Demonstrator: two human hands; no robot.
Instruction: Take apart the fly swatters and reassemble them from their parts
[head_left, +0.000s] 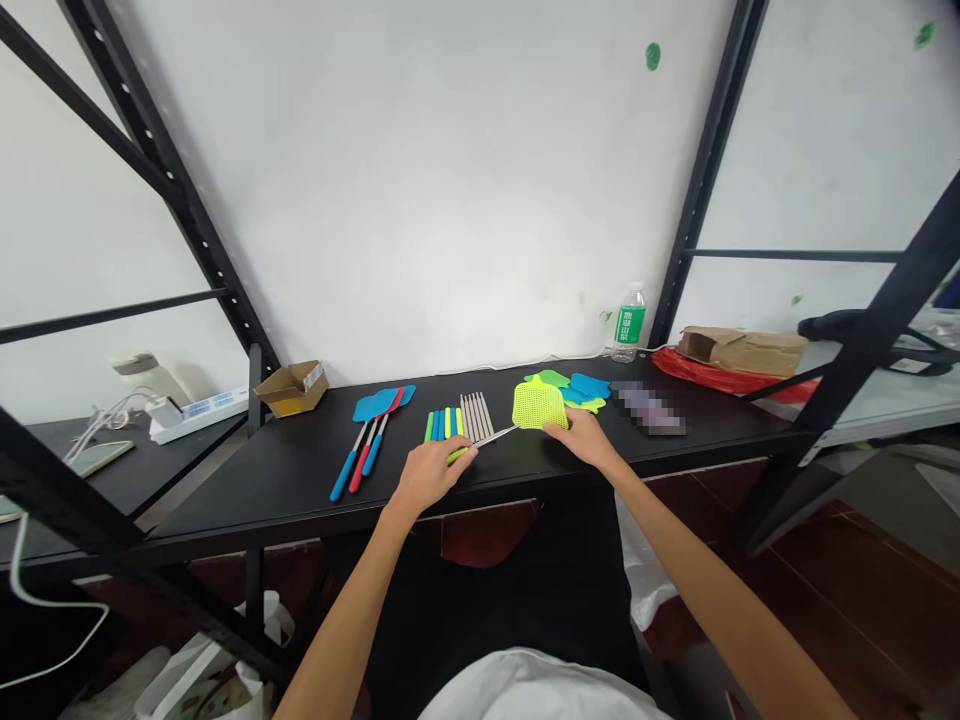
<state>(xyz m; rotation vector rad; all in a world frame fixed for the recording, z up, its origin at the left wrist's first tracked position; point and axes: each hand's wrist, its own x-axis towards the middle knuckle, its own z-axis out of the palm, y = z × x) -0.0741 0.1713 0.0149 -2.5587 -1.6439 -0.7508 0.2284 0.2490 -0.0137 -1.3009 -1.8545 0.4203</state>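
Note:
My left hand is closed around the yellow-green handle of a fly swatter, whose thin metal rod runs to the right into a perforated yellow-green head. My right hand grips the lower right edge of that head. Just beyond my left hand lies a row of several handles in green, blue and yellow, with their metal rods side by side. Behind my right hand is a loose pile of blue, green and yellow-green swatter heads. To the left rest blue and red fly swatters with heads on their rods, partly overlapping.
On the black table an open cardboard box sits at the left. A water bottle stands by the wall, and a blurred patch lies right of the heads. Black metal posts frame both sides.

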